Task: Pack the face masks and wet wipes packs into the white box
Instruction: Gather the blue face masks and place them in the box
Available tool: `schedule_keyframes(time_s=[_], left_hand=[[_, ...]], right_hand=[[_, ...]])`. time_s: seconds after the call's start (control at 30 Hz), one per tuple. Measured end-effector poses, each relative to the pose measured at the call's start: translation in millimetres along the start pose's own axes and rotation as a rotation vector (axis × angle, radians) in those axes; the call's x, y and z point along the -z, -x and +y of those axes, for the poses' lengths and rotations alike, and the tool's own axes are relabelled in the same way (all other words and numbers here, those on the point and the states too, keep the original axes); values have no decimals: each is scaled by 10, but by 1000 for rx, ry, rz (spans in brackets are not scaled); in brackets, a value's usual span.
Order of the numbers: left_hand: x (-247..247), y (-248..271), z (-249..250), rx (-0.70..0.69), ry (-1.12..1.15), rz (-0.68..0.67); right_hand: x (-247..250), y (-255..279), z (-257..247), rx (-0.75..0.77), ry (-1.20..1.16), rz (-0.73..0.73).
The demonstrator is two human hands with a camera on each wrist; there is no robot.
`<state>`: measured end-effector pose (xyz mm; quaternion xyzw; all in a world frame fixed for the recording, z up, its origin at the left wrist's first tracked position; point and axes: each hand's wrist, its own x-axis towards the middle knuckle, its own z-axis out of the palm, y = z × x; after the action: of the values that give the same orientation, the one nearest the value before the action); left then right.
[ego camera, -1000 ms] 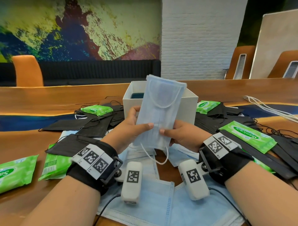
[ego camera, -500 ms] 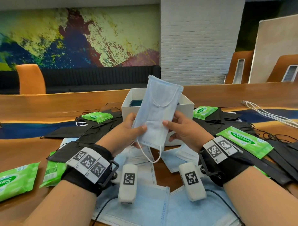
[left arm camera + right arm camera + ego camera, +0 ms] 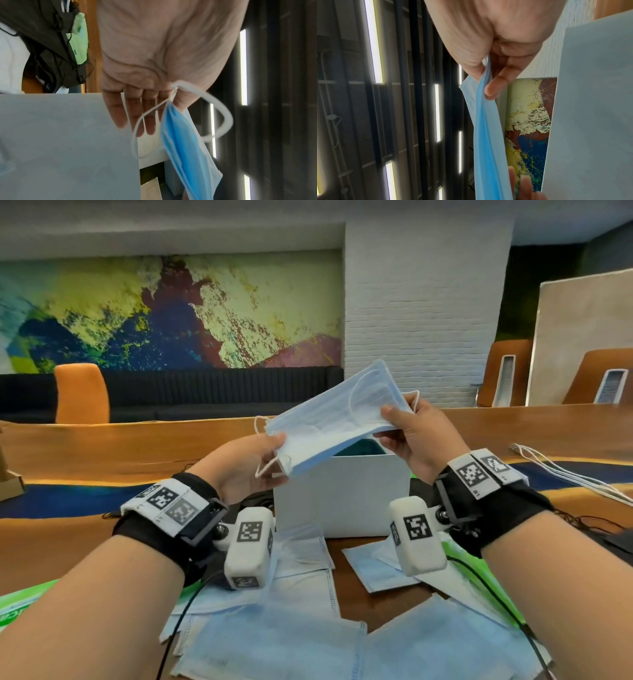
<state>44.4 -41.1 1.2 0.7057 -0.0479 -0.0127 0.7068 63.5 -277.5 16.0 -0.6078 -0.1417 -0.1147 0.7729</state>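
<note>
Pale-blue pleated face masks (image 3: 334, 426), tilted, pinched by left hand (image 3: 245, 465) and right hand (image 3: 423, 436) above white box (image 3: 342, 494).

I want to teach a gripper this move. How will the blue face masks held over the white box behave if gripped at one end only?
Probably floppy: the blue face masks span between the left hand and right hand, which pinch opposite ends. Likely light, since fingertip pinches carry them. The loose ear loops dangle and may snag the white box rim.

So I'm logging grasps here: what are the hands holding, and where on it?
Both hold a small stack of blue face masks above the white box: left hand pinches one short end, right hand the other.
</note>
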Motion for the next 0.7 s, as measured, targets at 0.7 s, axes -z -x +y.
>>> schedule_keyframes(time_s=[0.7], left_hand=[[48,-785,347,203,-470,168]], right_hand=[[288,-164,340,-122,999,-140]])
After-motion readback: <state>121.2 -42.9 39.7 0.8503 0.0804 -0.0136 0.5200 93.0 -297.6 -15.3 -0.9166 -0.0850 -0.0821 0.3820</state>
